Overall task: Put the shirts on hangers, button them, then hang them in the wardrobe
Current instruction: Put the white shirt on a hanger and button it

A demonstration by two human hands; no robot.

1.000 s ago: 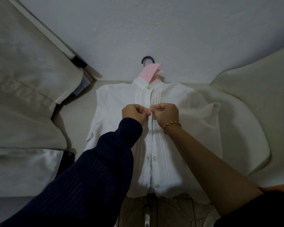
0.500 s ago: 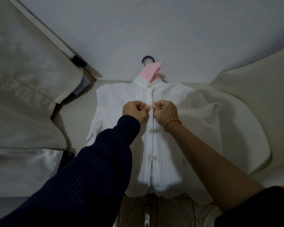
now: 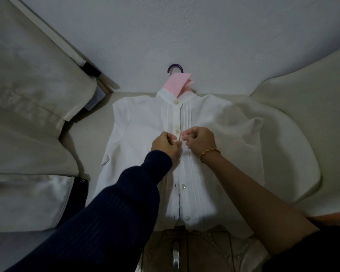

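Note:
A white pleated shirt (image 3: 141, 134) lies flat on a pale surface, on a hanger whose purple hook (image 3: 175, 67) shows above the collar, with a pink tag (image 3: 178, 83) at the neck. The top buttons (image 3: 177, 131) are fastened. My left hand (image 3: 165, 144), in a dark blue sleeve, pinches the left edge of the placket at mid-chest. My right hand (image 3: 199, 140), with a gold bead bracelet, pinches the right edge just opposite. Lower buttons (image 3: 183, 186) sit beside an open gap in the placket.
Cream fabric (image 3: 28, 95) is heaped at the left and more pale cloth (image 3: 292, 114) at the right. A white wall (image 3: 185, 26) rises behind. A dark item (image 3: 79, 191) lies at the left edge. A metal handle (image 3: 176, 254) shows below the shirt hem.
Both hands have slid a little down the placket toward me, uncovering a fastened button above them. The shirt has not shifted.

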